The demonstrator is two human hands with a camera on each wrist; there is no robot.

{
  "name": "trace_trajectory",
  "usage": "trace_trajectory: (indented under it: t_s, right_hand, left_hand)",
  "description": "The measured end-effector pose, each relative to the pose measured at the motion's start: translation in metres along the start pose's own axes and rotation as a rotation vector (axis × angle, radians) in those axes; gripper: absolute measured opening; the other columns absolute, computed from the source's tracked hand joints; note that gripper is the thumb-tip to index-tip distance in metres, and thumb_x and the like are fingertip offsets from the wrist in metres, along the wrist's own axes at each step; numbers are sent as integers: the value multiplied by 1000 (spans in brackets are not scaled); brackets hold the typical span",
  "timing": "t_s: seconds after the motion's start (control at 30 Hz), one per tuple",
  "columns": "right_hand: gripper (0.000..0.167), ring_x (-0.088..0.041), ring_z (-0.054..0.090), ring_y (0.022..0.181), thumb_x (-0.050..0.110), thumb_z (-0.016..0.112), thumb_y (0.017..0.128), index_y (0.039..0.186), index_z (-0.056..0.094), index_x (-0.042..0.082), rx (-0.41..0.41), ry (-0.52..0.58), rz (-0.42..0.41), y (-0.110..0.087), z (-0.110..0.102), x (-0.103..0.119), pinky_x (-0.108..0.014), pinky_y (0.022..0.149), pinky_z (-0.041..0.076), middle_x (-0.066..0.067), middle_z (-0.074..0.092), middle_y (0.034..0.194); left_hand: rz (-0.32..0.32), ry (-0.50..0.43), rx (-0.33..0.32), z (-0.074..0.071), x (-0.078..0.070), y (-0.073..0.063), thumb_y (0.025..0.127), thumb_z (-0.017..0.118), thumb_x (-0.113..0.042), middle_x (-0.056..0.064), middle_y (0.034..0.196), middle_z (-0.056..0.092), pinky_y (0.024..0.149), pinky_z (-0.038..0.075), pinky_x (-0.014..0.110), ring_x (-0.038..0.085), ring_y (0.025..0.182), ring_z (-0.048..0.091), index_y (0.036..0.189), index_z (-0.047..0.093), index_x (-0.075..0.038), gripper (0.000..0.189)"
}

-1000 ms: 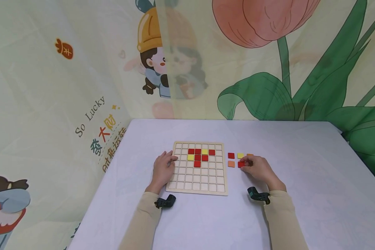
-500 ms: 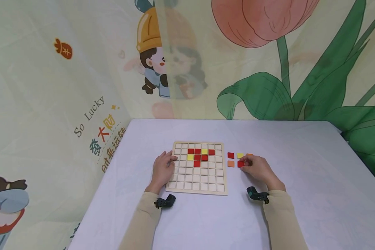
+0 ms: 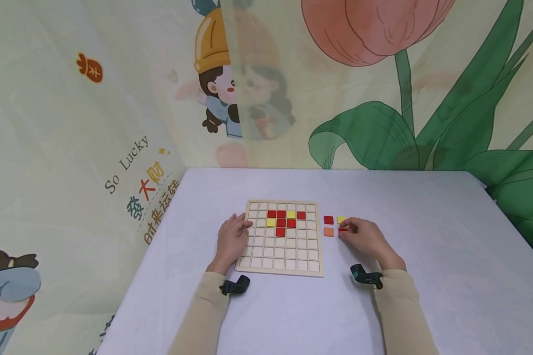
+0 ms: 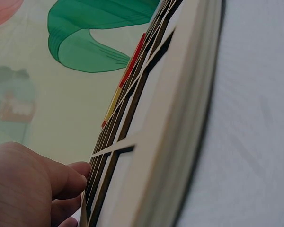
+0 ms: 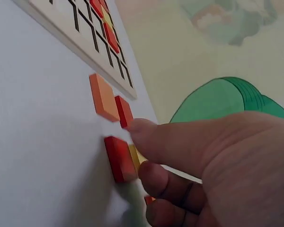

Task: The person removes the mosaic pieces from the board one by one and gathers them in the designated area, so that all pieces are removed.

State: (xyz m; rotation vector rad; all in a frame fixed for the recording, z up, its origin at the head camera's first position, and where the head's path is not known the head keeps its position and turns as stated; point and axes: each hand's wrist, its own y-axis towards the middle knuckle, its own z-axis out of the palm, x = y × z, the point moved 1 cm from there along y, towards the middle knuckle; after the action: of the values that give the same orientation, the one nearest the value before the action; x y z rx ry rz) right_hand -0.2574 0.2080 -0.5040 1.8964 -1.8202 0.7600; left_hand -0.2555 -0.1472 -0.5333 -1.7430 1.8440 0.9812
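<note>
A wooden grid board (image 3: 266, 256) lies on the white table, with several red and yellow tiles in its upper cells. My left hand (image 3: 232, 241) rests along the board's left edge; in the left wrist view its bent fingers (image 4: 68, 182) touch the edge. To the right of the board my right hand (image 3: 368, 240) pinches a red tile (image 5: 119, 161) by its side, low at the tabletop, fingertips partly covering it. Close around it lie an orange tile (image 3: 328, 232), another red tile (image 3: 328, 220) and a yellow tile (image 3: 341, 220). An orange tile seen earlier is hidden behind the hand.
White cloth covers the table (image 3: 293, 315). A printed curtain (image 3: 382, 98) with a tulip and cartoon figures hangs behind and to the left. Each wrist wears a small black camera, one at the left sleeve (image 3: 235, 286) and one at the right sleeve (image 3: 366, 277).
My right fingers have closed further over the red tile, so less of it shows. The orange tile at the back right has gone from sight. My left hand and the board have stayed put.
</note>
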Motion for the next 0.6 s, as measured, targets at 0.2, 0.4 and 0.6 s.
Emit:
trace_trajectory:
  t_s: [0.2,0.4,0.6]
  right_hand:
    - [18,-20,48,73,17,65,91,105,69,7,-46,30,-73,2,12,19,-28,59,39,-3,54,76]
    - [15,-19,50,76,18,67,91,105,69,12,-39,46,-138,2,35,43,-28,60,43,-1,56,81]
    - [19,-18,52,77,17,70,90,109,70,13,-30,73,-197,-2,52,63,-27,60,48,1,60,86]
  left_hand:
    - [1,-5,-3,-1,-1,0,94,54,-5,11,145,50,121,14,48,31,144,30,106,72,-8,22]
    - [-5,-8,-8,0,-1,0,94,54,-5,11,145,50,121,14,48,31,144,30,104,72,-9,20]
    - [-6,-10,-7,1,-1,0,94,54,-5,11,145,50,121,14,48,31,144,30,103,71,-9,20]
